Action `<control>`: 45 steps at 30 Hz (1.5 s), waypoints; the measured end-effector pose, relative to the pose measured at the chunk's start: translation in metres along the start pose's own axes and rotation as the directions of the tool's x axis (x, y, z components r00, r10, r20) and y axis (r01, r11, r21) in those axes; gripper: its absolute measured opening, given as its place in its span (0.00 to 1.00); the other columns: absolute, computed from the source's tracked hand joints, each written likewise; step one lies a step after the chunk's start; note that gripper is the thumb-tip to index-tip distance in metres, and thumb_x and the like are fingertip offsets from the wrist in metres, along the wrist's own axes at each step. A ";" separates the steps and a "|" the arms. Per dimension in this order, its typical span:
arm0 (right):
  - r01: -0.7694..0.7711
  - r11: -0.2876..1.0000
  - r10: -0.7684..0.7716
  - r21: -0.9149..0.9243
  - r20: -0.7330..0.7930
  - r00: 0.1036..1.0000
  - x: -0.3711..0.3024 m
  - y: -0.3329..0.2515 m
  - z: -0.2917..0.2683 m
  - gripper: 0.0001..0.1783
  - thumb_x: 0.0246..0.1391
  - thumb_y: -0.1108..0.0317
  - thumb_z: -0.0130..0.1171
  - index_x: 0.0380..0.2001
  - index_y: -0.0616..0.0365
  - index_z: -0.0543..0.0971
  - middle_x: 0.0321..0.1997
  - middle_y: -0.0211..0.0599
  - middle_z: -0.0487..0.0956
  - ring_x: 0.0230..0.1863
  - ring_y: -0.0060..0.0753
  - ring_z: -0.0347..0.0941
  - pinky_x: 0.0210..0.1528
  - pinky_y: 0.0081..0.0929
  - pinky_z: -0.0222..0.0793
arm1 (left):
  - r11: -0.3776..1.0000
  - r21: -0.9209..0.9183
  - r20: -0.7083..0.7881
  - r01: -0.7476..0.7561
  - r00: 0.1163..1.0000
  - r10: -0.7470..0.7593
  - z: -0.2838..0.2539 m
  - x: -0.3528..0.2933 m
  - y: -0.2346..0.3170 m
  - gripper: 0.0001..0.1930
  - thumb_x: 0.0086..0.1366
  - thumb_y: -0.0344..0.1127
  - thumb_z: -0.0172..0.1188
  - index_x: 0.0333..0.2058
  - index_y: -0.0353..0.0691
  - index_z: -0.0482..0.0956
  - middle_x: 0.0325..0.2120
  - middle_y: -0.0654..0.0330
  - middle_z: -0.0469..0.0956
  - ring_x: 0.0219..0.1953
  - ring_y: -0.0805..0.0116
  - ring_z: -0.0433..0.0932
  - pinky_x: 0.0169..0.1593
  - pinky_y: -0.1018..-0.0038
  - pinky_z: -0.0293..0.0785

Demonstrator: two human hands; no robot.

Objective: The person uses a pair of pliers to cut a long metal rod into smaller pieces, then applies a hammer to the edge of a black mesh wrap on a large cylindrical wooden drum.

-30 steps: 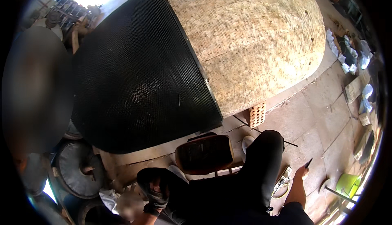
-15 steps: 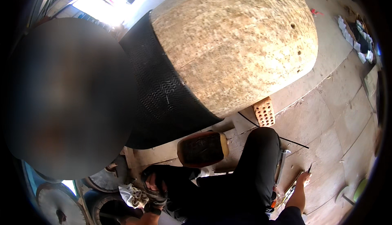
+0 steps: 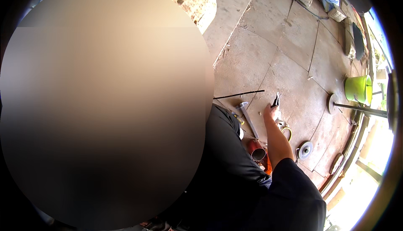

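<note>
1. Right hand [image 3: 272, 112]: bare, closing its fingers around a tool, reaching out low over the floor.
2. Plier-like hand tool [image 3: 275, 101], black with a silvery tip: sitting in the right hand, pointing away from the person; its exact kind is staying unclear.
3. Left hand: not showing clearly; whether it is grasping anything, cannot tell.
4. T-shaped metal tool [image 3: 249, 121], grey: lying on the floor, between the knee and the right forearm.
5. Yellow-handled tool [image 3: 239, 119]: lying just beside item 4, on the knee side.
6. Red cylindrical container [image 3: 255, 145]: standing near the right forearm, its round opening facing the viewer.
7. Yellow ring [image 3: 289, 134]: lying beside the right forearm, partly hidden.
8. Grey disc [image 3: 305, 150] with a raised centre: resting to the right of the forearm.
9. Thin black rod [image 3: 240, 94]: lying beyond the knee.
10. Round-based stand [image 3: 332, 104]: lying on its side, its dark bar extending right.
11. Lime-green bucket [image 3: 355, 89]: standing near item 10.
12. Floor [image 3: 289, 71], paved in slabs: supporting items 4 through 11.
</note>
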State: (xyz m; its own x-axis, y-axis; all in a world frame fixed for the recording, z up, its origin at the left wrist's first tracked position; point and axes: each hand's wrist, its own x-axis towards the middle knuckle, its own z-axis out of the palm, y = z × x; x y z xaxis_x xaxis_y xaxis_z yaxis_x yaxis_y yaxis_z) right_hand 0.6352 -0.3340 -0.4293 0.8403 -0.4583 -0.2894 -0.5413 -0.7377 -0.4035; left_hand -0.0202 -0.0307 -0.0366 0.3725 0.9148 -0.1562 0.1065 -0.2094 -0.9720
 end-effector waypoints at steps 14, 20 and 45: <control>0.031 0.773 -0.182 0.634 0.175 0.968 -0.053 -0.136 -0.062 0.15 0.49 0.59 0.75 0.28 0.58 0.82 0.19 0.24 0.72 0.19 0.20 0.62 0.23 0.27 0.61 | 0.616 -0.761 -0.068 0.201 0.921 -0.385 -0.038 0.026 0.000 0.27 0.73 0.46 0.49 0.61 0.30 0.69 0.56 0.41 0.74 0.53 0.48 0.77 0.58 0.57 0.73; 0.355 0.806 -0.458 0.474 0.119 0.881 -0.082 -0.180 -0.100 0.18 0.50 0.57 0.72 0.29 0.63 0.82 0.21 0.29 0.76 0.26 0.21 0.67 0.33 0.31 0.69 | 0.336 -0.938 -0.126 0.080 0.827 -0.547 -0.070 0.035 -0.012 0.27 0.71 0.46 0.55 0.60 0.31 0.71 0.55 0.41 0.74 0.54 0.47 0.76 0.58 0.55 0.73; 0.593 0.758 -0.648 0.273 0.419 0.636 -0.135 -0.128 -0.180 0.15 0.48 0.61 0.69 0.24 0.64 0.82 0.17 0.32 0.76 0.21 0.22 0.70 0.27 0.31 0.68 | -0.292 -0.922 -0.102 -0.254 0.887 -0.451 -0.188 0.032 0.010 0.25 0.65 0.28 0.58 0.61 0.37 0.69 0.56 0.44 0.71 0.55 0.45 0.74 0.57 0.57 0.74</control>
State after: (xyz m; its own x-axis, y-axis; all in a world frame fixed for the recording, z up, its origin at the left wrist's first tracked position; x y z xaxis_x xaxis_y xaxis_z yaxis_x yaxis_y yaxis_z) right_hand 0.5957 -0.2669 -0.1826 0.8732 0.3946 -0.2860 0.0803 -0.6953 -0.7142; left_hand 0.1665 -0.0682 -0.0182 0.3763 0.8705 0.3172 0.7242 -0.4899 0.4853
